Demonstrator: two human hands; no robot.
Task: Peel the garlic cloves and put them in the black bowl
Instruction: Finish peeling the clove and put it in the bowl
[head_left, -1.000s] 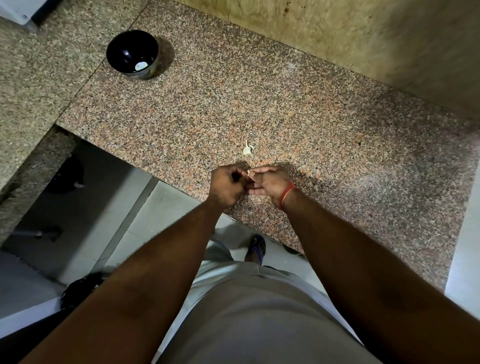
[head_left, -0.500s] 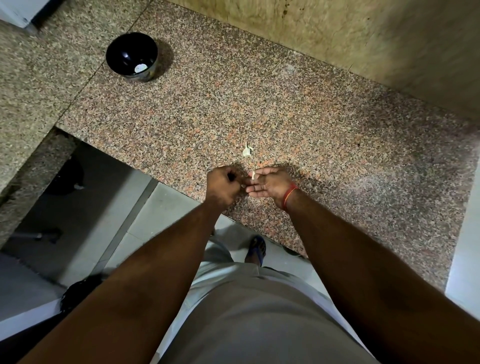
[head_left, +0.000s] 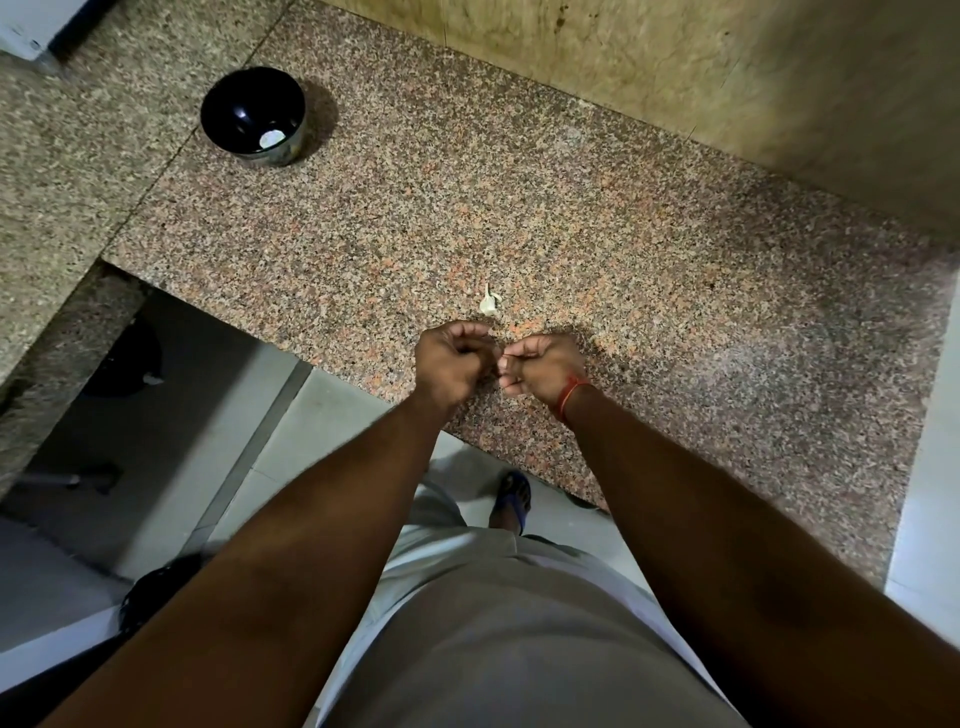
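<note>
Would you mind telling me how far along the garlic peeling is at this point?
Done: one pale, seemingly peeled clove lies in the black bowl. In hand: left hand and right hand are curled together at the granite counter edge; whatever they hold is hidden. Left: a pale garlic piece lies just beyond them.

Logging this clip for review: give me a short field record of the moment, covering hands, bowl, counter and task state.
left hand: fingers curled, close to the right hand; what it holds is hidden
right hand: fingers curled, red thread at wrist; contents hidden
black bowl: far left on granite counter, one pale piece inside
garlic scrap: on counter just beyond the hands
task state: peeling appears under way
</note>
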